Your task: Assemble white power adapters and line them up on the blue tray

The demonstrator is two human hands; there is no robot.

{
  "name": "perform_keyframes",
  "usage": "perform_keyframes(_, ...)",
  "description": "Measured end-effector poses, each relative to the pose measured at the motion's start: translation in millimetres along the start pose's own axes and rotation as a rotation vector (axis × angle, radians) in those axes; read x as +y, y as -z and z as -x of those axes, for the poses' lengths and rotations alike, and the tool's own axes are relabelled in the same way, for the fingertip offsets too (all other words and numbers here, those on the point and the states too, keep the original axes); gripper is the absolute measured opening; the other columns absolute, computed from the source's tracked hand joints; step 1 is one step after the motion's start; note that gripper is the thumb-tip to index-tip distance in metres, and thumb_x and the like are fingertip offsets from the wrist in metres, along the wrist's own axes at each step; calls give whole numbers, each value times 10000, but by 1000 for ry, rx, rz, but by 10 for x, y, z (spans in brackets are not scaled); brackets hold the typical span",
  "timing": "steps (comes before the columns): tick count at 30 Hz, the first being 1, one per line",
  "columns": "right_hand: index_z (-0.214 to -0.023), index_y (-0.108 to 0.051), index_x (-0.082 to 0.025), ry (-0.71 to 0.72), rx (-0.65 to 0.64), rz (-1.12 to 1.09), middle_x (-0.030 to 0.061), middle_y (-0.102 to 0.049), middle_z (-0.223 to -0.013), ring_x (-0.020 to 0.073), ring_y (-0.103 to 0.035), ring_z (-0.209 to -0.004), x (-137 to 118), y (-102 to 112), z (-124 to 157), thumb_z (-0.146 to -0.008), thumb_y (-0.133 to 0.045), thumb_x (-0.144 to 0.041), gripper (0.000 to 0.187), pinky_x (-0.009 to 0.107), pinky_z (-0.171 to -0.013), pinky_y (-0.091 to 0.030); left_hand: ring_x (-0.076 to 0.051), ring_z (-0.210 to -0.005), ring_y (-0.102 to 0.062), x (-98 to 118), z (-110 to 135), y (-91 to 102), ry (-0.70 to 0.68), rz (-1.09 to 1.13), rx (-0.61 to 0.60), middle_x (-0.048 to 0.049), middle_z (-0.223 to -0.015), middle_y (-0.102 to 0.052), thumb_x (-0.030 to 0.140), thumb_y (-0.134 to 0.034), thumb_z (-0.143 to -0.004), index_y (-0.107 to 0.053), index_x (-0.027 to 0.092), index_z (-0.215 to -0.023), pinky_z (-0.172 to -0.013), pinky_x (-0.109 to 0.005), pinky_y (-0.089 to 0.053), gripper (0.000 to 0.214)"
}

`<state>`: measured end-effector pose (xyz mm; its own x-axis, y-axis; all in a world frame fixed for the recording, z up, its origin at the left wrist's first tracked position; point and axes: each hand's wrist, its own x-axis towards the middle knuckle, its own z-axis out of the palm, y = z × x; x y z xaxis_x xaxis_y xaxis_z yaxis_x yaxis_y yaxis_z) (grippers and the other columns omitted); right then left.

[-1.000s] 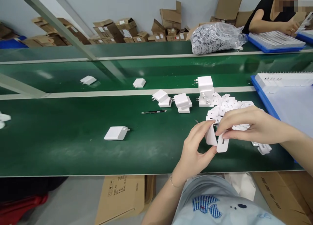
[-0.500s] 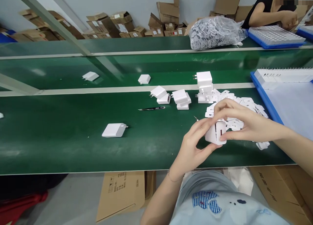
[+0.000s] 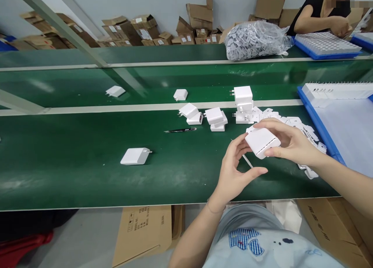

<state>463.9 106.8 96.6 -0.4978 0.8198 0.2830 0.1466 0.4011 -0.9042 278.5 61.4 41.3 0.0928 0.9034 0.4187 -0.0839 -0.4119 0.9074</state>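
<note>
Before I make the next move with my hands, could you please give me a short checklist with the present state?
1. White charger gripped by right hand: ok.
2. Charger's seam fully closed: not ok, a broken dark line shows there.
3. Left hand off the charger: cannot tell; thumb apart, fingertips at its side.
4. Held charger's prongs straight: cannot tell, not visible.
5. Black tweezers away from both hands: ok.
6. Tall charger stack standing: ok.
</note>
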Motion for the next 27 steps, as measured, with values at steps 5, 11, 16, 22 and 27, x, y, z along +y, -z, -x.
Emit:
perform_keyframes(5, -1245, -656, -370, 147, 28, 42, 52, -558, -1163, 214, -546, -1165, -19, -59, 22, -841, -738, -360, 412, 343, -949, -520, -240, -1120, -657, -2, -60, -134, 20, 85, 148, -96, -1180, -654, 379, -813, -764, -614, 230, -1247, -972, -361, -578, 543)
perform_keyframes(11, -1363, -557, -365, 297, -44, 150, 69, -544, -1271, 227, -485, -1253, -87, -31, 58, -968, -556, -349, 395, 402, -1055, -438, -220, -1101, -655, 25, -107, -120, -138, 77, 141, -56, -1128, -623, 318, -815, -767, -636, 279, -1274, -955, -335, -587, 539)
perform_keyframes(16, -1075, -676, -296, 379, 62, 215, 84, -577, -1172, 267, -552, -1145, -139, -83, 81, -941, -564, -392, 199, 439, -946, -493, -230, -1096, -657, 15, -112, -154, -198, 91, 149, -48, -1125, -608, 354, -832, -744, -643, 301, -1275, -945, -344, -596, 566)
perform_keyframes(22, -925, -648, -270, 345, 143, 167, 83, -601, -1108, 257, -573, -1106, -136, -138, 26, -953, -532, -386, 166, 436, -916, -493, -232, -1137, -638, 45, -137, -226, -156, 137, 178, -51, -1128, -575, 389, -776, -804, -614, 302, -1304, -987, -334, -567, 533)
perform_keyframes(27, -919, -642, -263, 314, 193, 138, 90, -614, -1108, 274, -567, -1128, -116, -198, -5, -947, -525, -443, 217, 455, -913, -492, -218, -1080, -664, 66, -160, -240, -167, 145, 222, -50, -1085, -558, 469, -720, -839, -628, 279, -1278, -943, -311, -586, 487)
